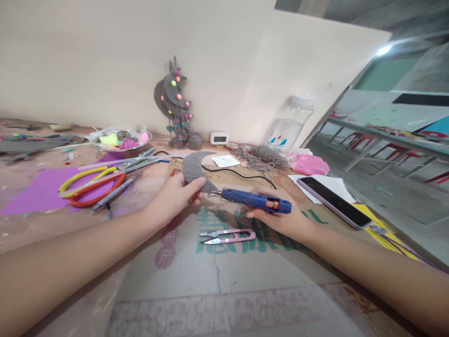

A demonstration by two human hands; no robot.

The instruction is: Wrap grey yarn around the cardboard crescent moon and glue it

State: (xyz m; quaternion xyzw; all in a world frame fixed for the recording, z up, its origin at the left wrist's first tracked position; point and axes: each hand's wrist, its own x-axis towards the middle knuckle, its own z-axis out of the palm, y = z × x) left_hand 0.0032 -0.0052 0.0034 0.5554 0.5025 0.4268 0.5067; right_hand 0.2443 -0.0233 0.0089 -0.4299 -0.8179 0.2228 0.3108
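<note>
Looking over: I see a counter [245, 290] covered with printed cardboard, set against a pale wall; red chairs and long tables fill the room at right.
Surface: big scissors [93, 185] with yellow and orange handles lie at left on purple paper; pink snips [228, 236] sit between my hands; a phone [333, 201] lies at right, near a tangle of grey yarn [261, 157].
Hard to make out: the clock [219, 137] digits are blurred, and the bowl's contents are only coloured blobs.
Left hand [175, 196]: fingers pinched on the grey yarn-wrapped crescent [194, 171], held just above the counter.
Right hand [280, 217]: closed around the blue glue gun [256, 200], nozzle touching the crescent's lower tip.
</note>
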